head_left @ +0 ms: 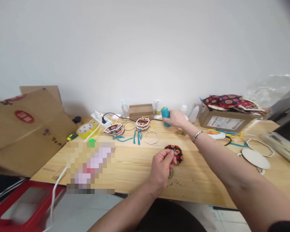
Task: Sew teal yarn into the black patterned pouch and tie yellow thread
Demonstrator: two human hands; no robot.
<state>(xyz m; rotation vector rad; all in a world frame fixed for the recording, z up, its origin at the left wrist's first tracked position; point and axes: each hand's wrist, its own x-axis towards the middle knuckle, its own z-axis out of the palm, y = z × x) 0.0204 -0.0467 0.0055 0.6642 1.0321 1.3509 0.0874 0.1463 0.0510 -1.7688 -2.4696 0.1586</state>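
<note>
My right hand (177, 118) reaches to the back of the table, its fingers closed around a teal thread spool (165, 116). Near the front edge my left hand (163, 162) is closed in a pinch at the left side of a round patterned fabric piece (179, 155), black with red and orange flowers. The piece is tilted toward me, and the fingers cover part of it. A bit of teal shows by the thumb tip; I cannot tell what it is. Just right of the spool, a white-capped bottle (184, 108) is partly hidden by my right hand.
Patterned stacks (142, 123), teal strips (134, 137) and an octagonal frame (151, 138) lie mid-table. A white thread cone (158, 110) stands behind. Boxes flank the table: a large carton (26, 129) left, a fabric-filled box (223, 122) right. A white cable (56, 183) hangs over the front edge.
</note>
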